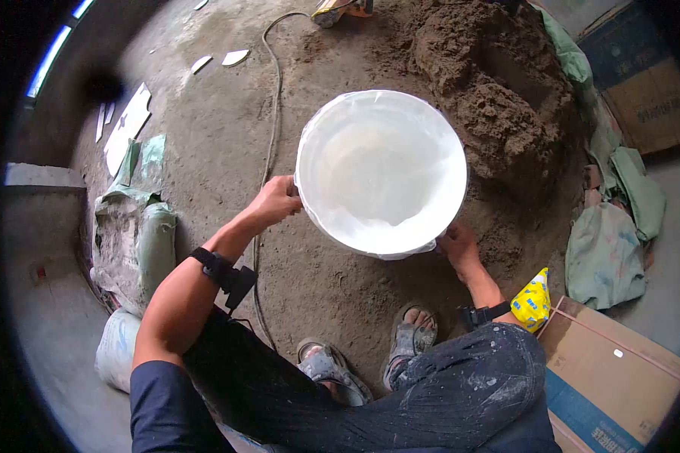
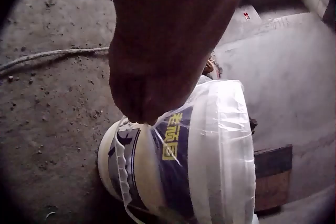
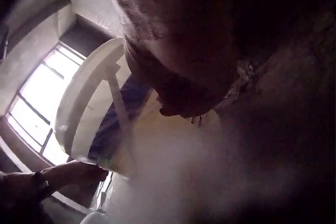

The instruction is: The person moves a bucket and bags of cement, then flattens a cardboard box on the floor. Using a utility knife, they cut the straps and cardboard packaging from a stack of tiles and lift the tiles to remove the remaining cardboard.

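A white round bucket, lined with clear plastic film, stands in front of the person in the head view. The left hand pinches the film at the bucket's left side; in the left wrist view the fingers of that hand grip it above the printed blue and yellow label. At the bucket's lower right the right hand has its fingers curled at the side below the rim. The right wrist view shows this hand dark against the bucket, its fingertips partly hidden.
A heap of brown sand lies at the back right. A cable runs along the floor left of the bucket. Filled sacks stand at the left, a cardboard box and yellow packet at the lower right. Sandalled feet are below the bucket.
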Demonstrator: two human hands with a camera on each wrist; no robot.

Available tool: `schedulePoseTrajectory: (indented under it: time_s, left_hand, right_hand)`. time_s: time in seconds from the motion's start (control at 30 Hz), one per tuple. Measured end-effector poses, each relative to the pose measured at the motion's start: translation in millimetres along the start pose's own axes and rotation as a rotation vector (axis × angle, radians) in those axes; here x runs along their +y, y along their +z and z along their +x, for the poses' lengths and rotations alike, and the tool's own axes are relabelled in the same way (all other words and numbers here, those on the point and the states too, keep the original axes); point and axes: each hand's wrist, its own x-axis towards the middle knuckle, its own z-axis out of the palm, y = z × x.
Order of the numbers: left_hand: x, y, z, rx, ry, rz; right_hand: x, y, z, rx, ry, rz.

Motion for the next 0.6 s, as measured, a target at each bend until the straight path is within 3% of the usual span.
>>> schedulePoseTrajectory:
  time_s: [0.07, 0.2, 0.27, 0.37, 0.43, 0.47, 0.5, 0.53, 0.57, 0.6]
  left_hand:
    - [9, 7, -4, 0.053, -0.041, 0.161]
    - [15, 12, -8, 0.141, 0.006, 0.196]
    - [-5, 12, 5, 0.235, 0.132, 0.406]
    - [-5, 12, 2, 0.264, 0.228, 0.378]
    - [11, -13, 1, 0.281, 0.149, 0.473]
    - [39, -26, -13, 0.388, 0.068, 0.496]
    - [54, -38, -26, 0.516, 0.234, 0.509]
    - [62, -42, -32, 0.663, 0.56, 0.509]
    - [103, -30, -54, 0.671, 0.593, 0.589]
    - [125, -16, -67, 0.585, 0.737, 0.668]
  right_hand:
    - [-3, 1, 0, -0.004, -0.024, -0.221]
    - [-3, 7, 3, 0.057, -0.1, -0.306]
    - [-1, 10, 6, 0.098, -0.213, -0.466]
    - [4, 11, 9, 0.114, -0.291, -0.472]
    - [-20, -3, 7, 0.221, -0.394, -0.463]
    - [-36, -14, -4, 0.322, -0.473, -0.453]
    - [-66, -27, -13, 0.349, -0.505, -0.492]
    - [-94, -32, -25, 0.384, -0.581, -0.55]
    - [-118, -33, -31, 0.402, -0.849, -0.715]
    - [-144, -28, -36, 0.272, -0.957, -0.767]
